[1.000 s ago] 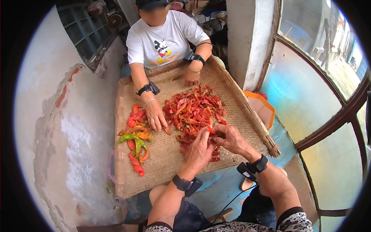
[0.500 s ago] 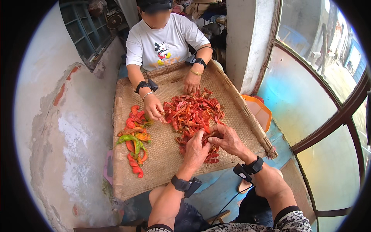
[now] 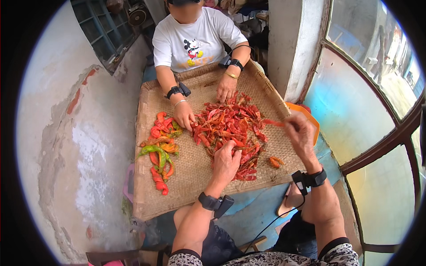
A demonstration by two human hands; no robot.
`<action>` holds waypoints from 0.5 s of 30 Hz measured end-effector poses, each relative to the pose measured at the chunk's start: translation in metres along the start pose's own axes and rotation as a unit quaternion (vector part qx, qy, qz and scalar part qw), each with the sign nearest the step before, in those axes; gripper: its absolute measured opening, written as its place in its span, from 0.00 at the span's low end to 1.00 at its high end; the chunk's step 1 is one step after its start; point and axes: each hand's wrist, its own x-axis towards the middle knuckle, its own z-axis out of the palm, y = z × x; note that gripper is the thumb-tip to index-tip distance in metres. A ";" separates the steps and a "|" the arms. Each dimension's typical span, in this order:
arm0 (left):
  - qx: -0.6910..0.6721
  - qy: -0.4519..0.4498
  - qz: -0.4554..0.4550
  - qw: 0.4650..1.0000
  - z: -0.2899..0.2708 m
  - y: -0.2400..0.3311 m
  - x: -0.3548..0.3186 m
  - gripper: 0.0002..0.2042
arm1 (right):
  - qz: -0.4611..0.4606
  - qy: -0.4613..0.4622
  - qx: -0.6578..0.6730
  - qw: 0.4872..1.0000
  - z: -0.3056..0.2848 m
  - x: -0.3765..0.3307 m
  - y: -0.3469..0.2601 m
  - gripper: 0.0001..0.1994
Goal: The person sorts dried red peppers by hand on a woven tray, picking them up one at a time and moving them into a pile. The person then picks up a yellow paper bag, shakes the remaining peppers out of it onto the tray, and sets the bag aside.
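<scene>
A large heap of dried red chili peppers (image 3: 224, 122) lies in the middle of a woven tray (image 3: 188, 190). At the near edge of the heap, my left hand (image 3: 225, 163) is closed, with a red chili (image 3: 238, 142) at its fingertips. My right hand (image 3: 301, 135) is raised over the tray's right side, pinching a slender red chili (image 3: 274, 123) that points left. Below it, a small orange-red shrivelled pepper (image 3: 276, 162) lies apart from the heap. Fresher red, orange and green peppers (image 3: 160, 153) form a smaller group on the left.
Across the tray, a person in a white shirt (image 3: 191, 40) has one hand (image 3: 183, 116) at the heap's left edge and the other (image 3: 226, 89) at its far edge. An orange-rimmed container (image 3: 316, 128) stands beyond the right rim. A rough wall (image 3: 88, 146) borders the left.
My hands have come apart: the right has moved right and up with a chili, while the left stays by the heap. The small orange-red pepper now shows on the tray's right side.
</scene>
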 end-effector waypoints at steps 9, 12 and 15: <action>0.002 -0.008 0.002 1.000 0.003 -0.003 -0.005 0.06 | -0.147 0.023 -0.325 0.934 -0.028 -0.001 0.016 0.12; -0.001 -0.014 -0.010 1.000 0.003 0.000 -0.004 0.06 | -0.131 -0.219 -0.246 0.935 -0.011 -0.020 0.004 0.11; 0.008 -0.026 -0.002 1.000 0.002 0.002 -0.003 0.07 | -0.108 -0.298 -0.274 0.908 0.002 -0.036 -0.012 0.12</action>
